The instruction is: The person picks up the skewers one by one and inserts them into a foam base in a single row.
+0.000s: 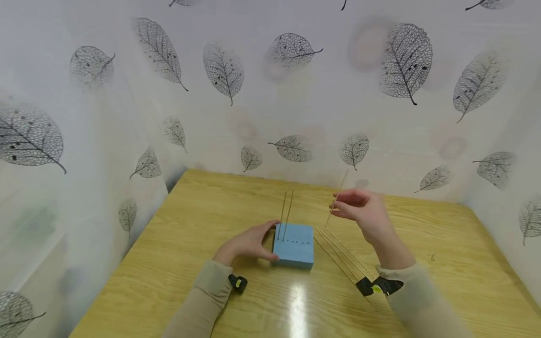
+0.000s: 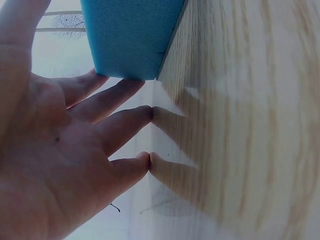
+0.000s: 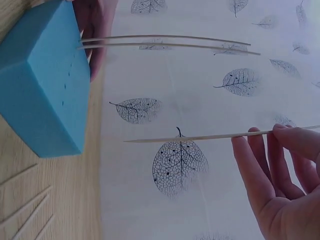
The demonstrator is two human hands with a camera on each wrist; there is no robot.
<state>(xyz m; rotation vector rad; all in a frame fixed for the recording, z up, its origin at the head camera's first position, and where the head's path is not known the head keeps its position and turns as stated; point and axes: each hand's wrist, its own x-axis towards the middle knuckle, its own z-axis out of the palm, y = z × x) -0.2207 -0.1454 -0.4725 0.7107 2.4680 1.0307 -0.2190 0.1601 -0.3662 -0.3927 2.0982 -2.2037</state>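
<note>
A light-blue foam block (image 1: 297, 256) sits on the table with a row of small dark holes across its top. Two thin wooden skewers (image 1: 288, 215) stand upright in the holes at its left end. My left hand (image 1: 249, 241) holds the block's left side, thumb at the near corner and fingers at the far one. Right of the block and above the table, my right hand (image 1: 364, 209) pinches another skewer (image 3: 190, 138) between thumb and fingertips. It slants in the air, its pointed lower end apart from the block.
Several loose skewers (image 1: 349, 252) lie on the wooden table (image 1: 169, 281) to the right of the block, partly under the right wrist's strap. A pale sheet (image 1: 253, 117) printed with dark leaves hangs behind the table and along both sides.
</note>
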